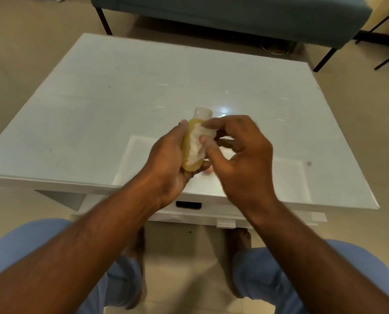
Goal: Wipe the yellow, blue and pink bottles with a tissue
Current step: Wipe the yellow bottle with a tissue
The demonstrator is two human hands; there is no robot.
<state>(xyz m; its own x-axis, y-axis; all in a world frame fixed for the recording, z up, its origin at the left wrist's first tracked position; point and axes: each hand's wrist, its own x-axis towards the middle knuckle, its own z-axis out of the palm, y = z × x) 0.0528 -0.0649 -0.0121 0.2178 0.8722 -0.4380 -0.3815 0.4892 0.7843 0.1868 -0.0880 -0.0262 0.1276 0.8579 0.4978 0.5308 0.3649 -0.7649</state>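
One bottle only is clearly in view: the yellow bottle [190, 146], held above the near edge of the white counter [98, 105]. The left hand [166, 159] has its fingers wrapped around the bottle, and the right hand [241, 152] pinches the tissue [196, 143] against its side. The wet plastic could slip and fall on the counter. I judge the thin tissue may tear if rubbed hard.
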